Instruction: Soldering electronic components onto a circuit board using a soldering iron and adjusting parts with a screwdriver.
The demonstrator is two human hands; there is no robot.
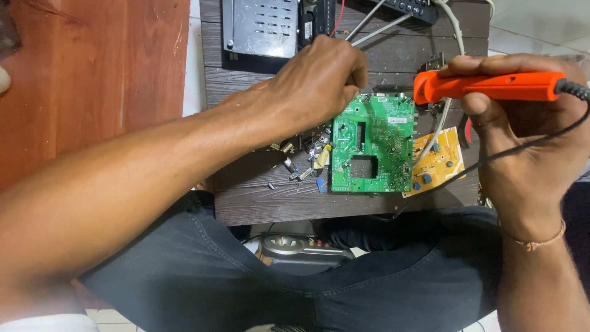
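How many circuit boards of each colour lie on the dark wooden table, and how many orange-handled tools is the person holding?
Green rectangular circuit board: 1
Yellow circuit board, partly under the green one's right edge: 1
Orange-handled corded soldering tool, held in the right hand: 1
Total: 3

Dark wooden table (295,203) carries green circuit board (372,146), seemingly loose components (307,161).
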